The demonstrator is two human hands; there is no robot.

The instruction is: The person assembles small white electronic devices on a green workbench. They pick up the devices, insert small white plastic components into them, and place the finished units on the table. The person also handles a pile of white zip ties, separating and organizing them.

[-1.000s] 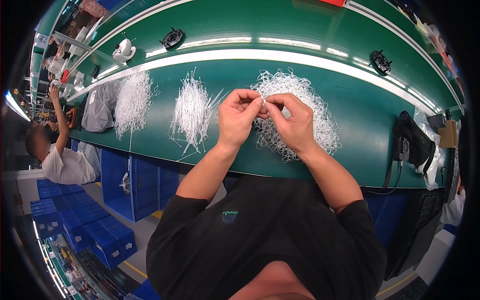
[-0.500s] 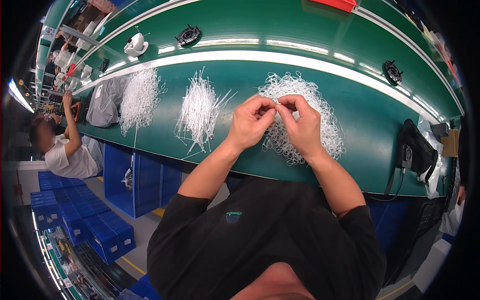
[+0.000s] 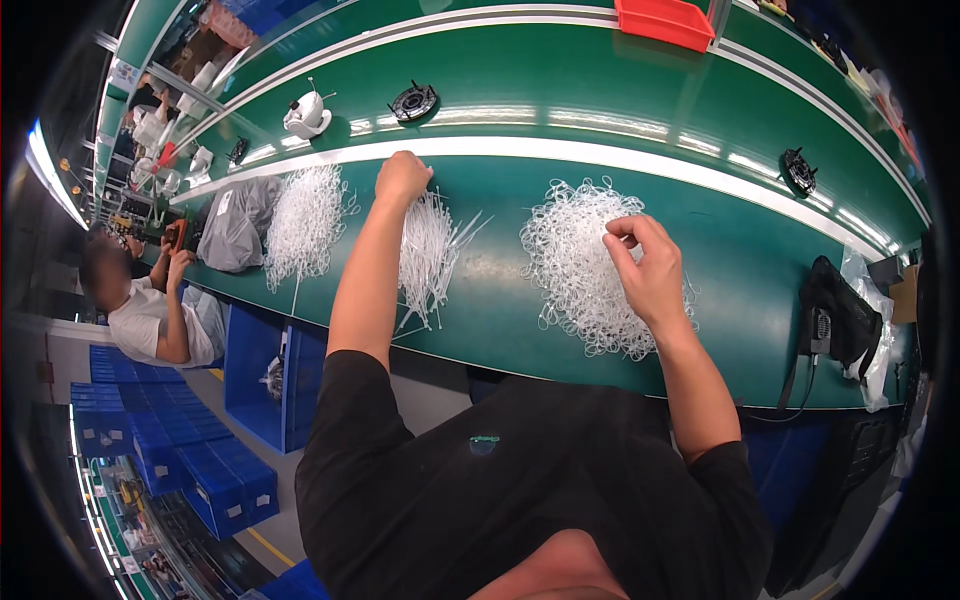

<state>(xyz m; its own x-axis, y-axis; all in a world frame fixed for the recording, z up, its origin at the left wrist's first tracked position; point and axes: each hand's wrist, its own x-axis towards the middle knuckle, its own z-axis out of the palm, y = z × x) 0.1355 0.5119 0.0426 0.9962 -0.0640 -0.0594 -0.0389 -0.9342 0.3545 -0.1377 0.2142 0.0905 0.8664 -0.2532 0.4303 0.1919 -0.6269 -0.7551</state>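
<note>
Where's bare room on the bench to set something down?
Widest: between the big looped-tie pile and the black bag. A smaller patch lies between that pile and the straight ties. Leftward it's crowded: grey bag and another white pile sit close, and the left forearm crosses beside the ties.

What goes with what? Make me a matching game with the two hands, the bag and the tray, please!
Things:
1. left hand
2. bag
3. right hand
4. tray

Clues:
A. red
B. at the far end of the pile of straight white ties
C. grey
D. over the pile of white loops

Right pairs: 1-B, 2-C, 3-D, 4-A
</note>
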